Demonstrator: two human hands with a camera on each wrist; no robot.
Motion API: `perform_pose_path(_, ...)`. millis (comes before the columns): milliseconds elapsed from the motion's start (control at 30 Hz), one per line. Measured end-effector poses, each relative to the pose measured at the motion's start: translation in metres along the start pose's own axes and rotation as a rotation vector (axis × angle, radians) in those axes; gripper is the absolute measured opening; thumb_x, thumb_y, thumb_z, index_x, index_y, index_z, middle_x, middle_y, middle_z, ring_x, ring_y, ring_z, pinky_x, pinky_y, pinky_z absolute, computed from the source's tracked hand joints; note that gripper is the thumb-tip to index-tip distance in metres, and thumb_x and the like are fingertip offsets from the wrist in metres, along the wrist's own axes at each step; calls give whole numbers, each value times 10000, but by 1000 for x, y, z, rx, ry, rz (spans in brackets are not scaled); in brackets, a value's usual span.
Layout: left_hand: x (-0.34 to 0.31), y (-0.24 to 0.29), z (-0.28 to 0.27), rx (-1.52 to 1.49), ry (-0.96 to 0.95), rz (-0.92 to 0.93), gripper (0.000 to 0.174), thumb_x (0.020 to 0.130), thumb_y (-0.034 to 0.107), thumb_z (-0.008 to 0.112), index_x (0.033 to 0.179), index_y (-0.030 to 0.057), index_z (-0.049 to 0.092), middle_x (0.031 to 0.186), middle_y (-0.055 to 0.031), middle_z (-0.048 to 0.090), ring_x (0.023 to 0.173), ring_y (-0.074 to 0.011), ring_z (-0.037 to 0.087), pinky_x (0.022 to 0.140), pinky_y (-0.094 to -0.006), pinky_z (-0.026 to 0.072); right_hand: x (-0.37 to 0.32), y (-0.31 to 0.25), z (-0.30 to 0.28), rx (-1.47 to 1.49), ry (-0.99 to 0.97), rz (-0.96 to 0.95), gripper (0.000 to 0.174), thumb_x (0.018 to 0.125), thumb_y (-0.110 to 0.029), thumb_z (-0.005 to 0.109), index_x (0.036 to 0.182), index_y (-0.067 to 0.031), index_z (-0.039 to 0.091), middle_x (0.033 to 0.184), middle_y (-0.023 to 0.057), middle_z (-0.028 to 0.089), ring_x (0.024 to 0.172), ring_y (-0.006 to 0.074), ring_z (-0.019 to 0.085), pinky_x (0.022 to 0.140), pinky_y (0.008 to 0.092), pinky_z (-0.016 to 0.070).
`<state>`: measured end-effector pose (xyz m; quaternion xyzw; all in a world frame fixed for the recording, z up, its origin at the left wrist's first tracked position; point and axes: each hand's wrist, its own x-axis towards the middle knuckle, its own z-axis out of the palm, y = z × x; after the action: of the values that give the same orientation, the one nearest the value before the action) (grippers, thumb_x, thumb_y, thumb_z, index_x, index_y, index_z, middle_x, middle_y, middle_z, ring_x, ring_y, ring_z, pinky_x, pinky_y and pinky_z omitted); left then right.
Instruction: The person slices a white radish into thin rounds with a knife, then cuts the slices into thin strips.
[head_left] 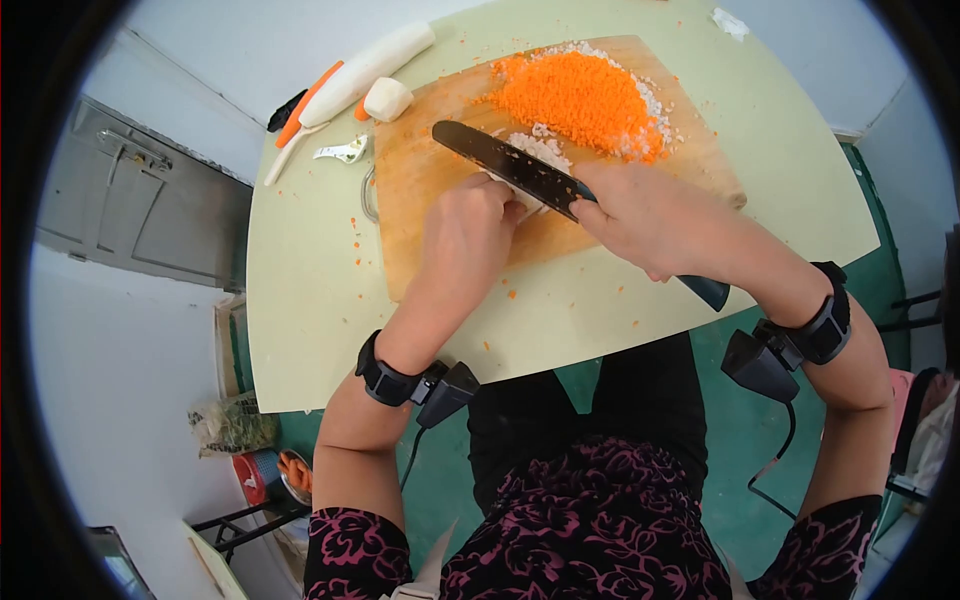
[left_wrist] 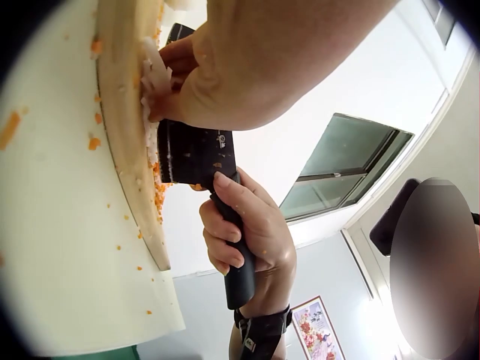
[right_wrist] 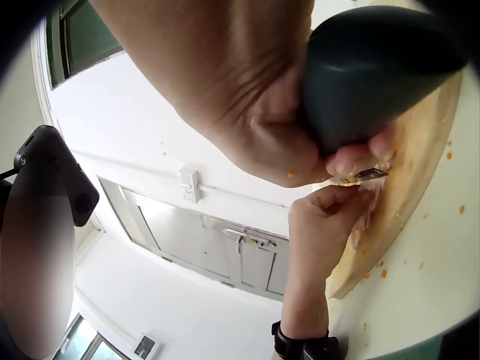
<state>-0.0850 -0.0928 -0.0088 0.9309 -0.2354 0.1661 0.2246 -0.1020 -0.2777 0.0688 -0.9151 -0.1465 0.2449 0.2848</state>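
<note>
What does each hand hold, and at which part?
The right hand grips the knife by its handle; the left hand pins radish against the board.

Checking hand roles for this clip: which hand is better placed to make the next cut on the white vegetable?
Probably the right hand: it grips the knife, blade at the white vegetable, which the left hand pins on the cutting board.

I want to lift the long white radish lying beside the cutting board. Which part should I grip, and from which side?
Grip the long white radish around its middle, from above, fingers across its width. It lies flat on the table, with a carrot close along one side and the cutting board near the other, so the top looks the freest approach. The middle probably balances best.
</note>
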Motion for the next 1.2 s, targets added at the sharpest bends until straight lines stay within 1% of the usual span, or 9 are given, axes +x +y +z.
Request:
perform_pose_path(100, 1, -1, -1, 4, -15, 5, 94, 697, 55, 677, 775, 3, 687, 756, -172, 627, 678, -336, 605, 611, -383, 477, 10, 7, 6, -24, -23, -14, 242, 934, -169, 389, 1045, 33, 462, 565, 143, 534, 384, 230, 530, 427, 356, 466)
perform_pose_path(400, 0, -2, -2, 41, -36, 23, 92, 709, 46, 662, 781, -7, 683, 741, -157, 623, 681, -326, 601, 617, -375, 473, 40, -2, 12, 44, 7, 27, 228, 923, -181, 411, 1019, 14, 477, 585, 139, 539, 415, 220, 554, 420, 344, 478)
perform_pose_path(500, 0, -6, 0, 53, -46, 23, 90, 710, 41, 657, 779, -14, 680, 749, -152, 625, 684, -321, 601, 623, -373, 474, 43, 14, 11, 85, 157, -68, 239, 921, -211, 436, 996, 11, 483, 613, 129, 548, 435, 207, 557, 429, 333, 479)
perform_pose_path(600, -1, -5, 1, 57, -46, 2, 89, 712, 37, 654, 776, -20, 677, 754, -150, 625, 686, -323, 600, 629, -376, 475, 31, 14, 7, 91, 210, -68, 241, 923, -221, 448, 998, 4, 494, 632, 127, 546, 443, 199, 550, 421, 322, 469)
perform_pose_path(700, -1, -3, 1, 68, -47, -19, 89, 711, 32, 653, 777, -25, 675, 759, -153, 624, 688, -326, 600, 632, -378, 476, 21, 12, 7, -30, 286, -179, 250, 924, -212, 452, 1012, 17, 501, 655, 158, 558, 501, 246, 572, 480, 356, 477)
perform_pose_path(800, -1, -3, 1, 55, -31, -10, 97, 705, 26, 657, 786, -24, 674, 767, -157, 625, 691, -329, 600, 632, -380, 477, 23, 18, 18, -99, 346, -278, 245, 919, -193, 461, 1021, 26, 503, 696, 207, 571, 618, 340, 593, 578, 415, 476)
perform_pose_path(900, -1, -2, 0, 56, -21, 0, 107, 701, 26, 663, 799, -17, 675, 775, -159, 626, 694, -332, 601, 631, -384, 477, 24, 20, 28, -109, 394, -299, 231, 907, -173, 475, 1005, 34, 505, 745, 241, 581, 723, 410, 576, 657, 457, 458)
perform_pose_path(1033, -1, -7, 5, 13, 8, 56, 93, 712, 29, 650, 697, -53, 608, 755, -188, 597, 691, -360, 596, 605, -416, 487, 24, 15, 26, -152, 300, -228, 210, 902, -159, 485, 973, 38, 499, 752, 244, 587, 736, 426, 571, 649, 475, 452)
perform_pose_path(1200, -2, -2, 0, 19, -10, 55, 91, 718, 23, 631, 682, -53, 596, 724, -194, 577, 671, -365, 588, 589, -419, 483, 24, 7, 22, -201, 226, -204, 188, 901, -146, 479, 957, 33, 487, 732, 243, 586, 727, 421, 574, 643, 489, 443)
